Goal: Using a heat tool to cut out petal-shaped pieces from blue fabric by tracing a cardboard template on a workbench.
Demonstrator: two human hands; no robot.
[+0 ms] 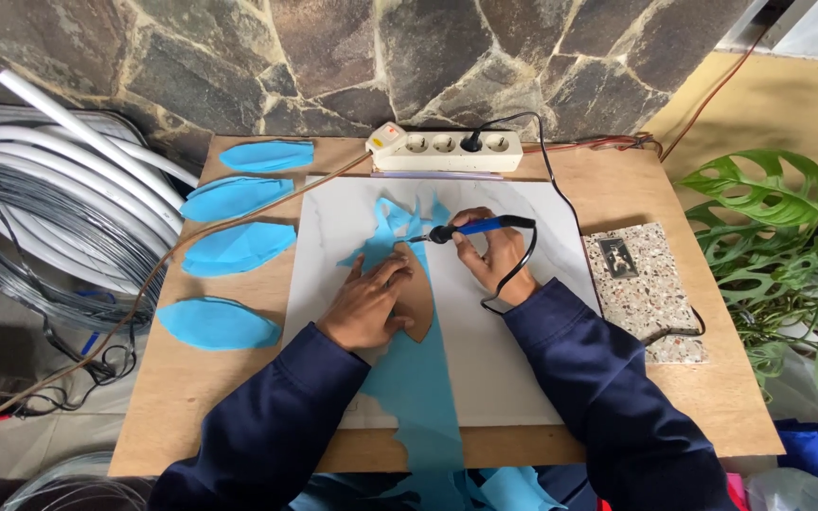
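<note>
My left hand (368, 305) presses flat on a brown leaf-shaped cardboard template (417, 301) that lies on a long strip of blue fabric (420, 378). My right hand (490, 254) grips a blue-handled soldering iron (471, 228) like a pen, its tip touching the fabric at the template's upper edge. The fabric lies on a white marble-look board (499, 369) on a wooden table (712, 397). The iron's black cord loops past my right wrist.
Several cut blue petal shapes (237, 248) lie along the table's left side. A white power strip (447, 149) sits at the back edge. A speckled stone tile (650, 289) rests at right. Coiled white pipe and wire (59, 208) lie left; a green plant (788, 237) stands right.
</note>
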